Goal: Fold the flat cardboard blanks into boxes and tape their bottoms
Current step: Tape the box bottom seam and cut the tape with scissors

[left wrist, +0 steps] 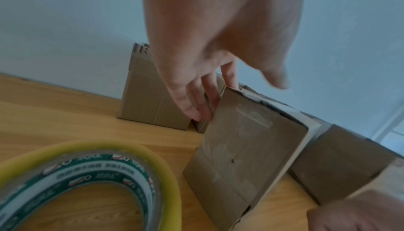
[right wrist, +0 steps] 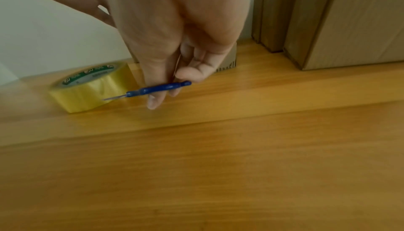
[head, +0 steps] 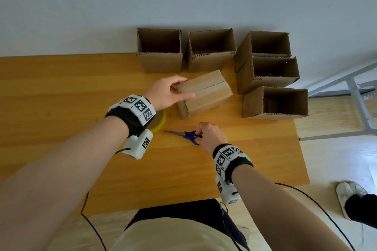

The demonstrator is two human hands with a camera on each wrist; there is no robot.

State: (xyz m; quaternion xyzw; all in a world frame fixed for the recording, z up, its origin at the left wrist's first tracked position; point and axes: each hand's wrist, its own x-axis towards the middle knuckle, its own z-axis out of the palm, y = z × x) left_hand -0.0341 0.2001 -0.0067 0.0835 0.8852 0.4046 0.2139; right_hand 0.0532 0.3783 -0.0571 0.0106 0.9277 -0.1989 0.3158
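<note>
Brown cardboard dominates the far right part of the wooden table (head: 61, 91): five open boxes (head: 160, 50) stand along the far edge and the right edge, mouths up. Just in front of them, the closed box (head: 204, 92) sits with its taped seam facing up, turned at an angle to the table's edges. The left hand (head: 167, 93) grips the near-left corner of this box, fingers over the far side and thumb along the top. Beside that wrist, a roll of yellow tape (left wrist: 87, 183) lies flat on the table. The right hand (head: 210, 135), nearer the front edge, is curled round the blue handles of the scissors (head: 184, 134), whose blades point left, low over the wood.
</note>
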